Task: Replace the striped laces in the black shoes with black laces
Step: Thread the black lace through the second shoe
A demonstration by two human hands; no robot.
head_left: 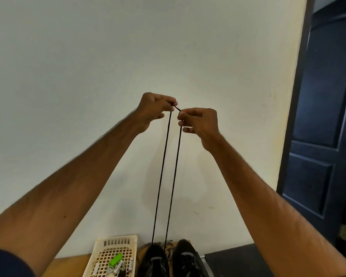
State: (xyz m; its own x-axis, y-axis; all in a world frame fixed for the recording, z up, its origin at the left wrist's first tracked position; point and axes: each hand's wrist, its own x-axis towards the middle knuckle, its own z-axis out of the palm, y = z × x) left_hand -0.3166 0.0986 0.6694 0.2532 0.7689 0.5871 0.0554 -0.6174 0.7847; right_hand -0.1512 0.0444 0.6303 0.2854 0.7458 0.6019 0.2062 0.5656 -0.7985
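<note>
Both arms reach up in front of the wall. My left hand [155,110] pinches one end of a black lace [164,166], and my right hand [198,122] pinches the other end; the two tips meet between the hands. Two taut strands run down to the left black shoe [155,260] at the bottom of the view. A second black shoe [188,258] stands right beside it. The striped laces [169,247] lie bunched behind and between the shoes.
A cream plastic basket [110,254] holding batteries and a green item sits left of the shoes on a wooden surface [68,264]. A dark slab [234,258] lies to the right. A dark blue door [324,116] fills the right side.
</note>
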